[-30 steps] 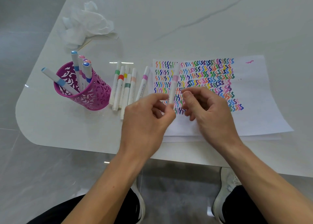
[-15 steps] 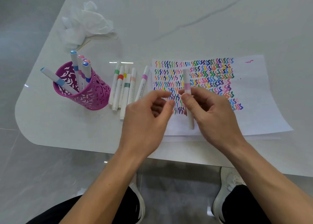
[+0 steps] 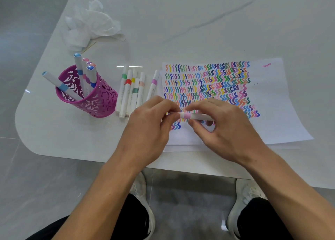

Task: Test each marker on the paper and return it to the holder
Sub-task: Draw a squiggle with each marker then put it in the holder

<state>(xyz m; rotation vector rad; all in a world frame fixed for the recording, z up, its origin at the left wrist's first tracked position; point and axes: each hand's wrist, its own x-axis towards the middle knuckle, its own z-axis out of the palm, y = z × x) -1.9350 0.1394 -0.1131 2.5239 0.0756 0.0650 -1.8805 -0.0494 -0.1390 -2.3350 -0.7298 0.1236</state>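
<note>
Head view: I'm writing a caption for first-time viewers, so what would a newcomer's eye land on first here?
The paper, right of centre, packed with rows of many-coloured squiggles, grabs the eye first. Over its near part the left hand and right hand hold a pink-banded marker level between them. At the left stands a magenta holder with markers poking out.

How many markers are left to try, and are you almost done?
Getting there. The paper is already full of coloured squiggles, and several markers stand in the pink holder. Right now the left hand and right hand both grip a pink-banded marker over the paper. Six loose markers lie on the table between holder and paper, probably untested.
</note>
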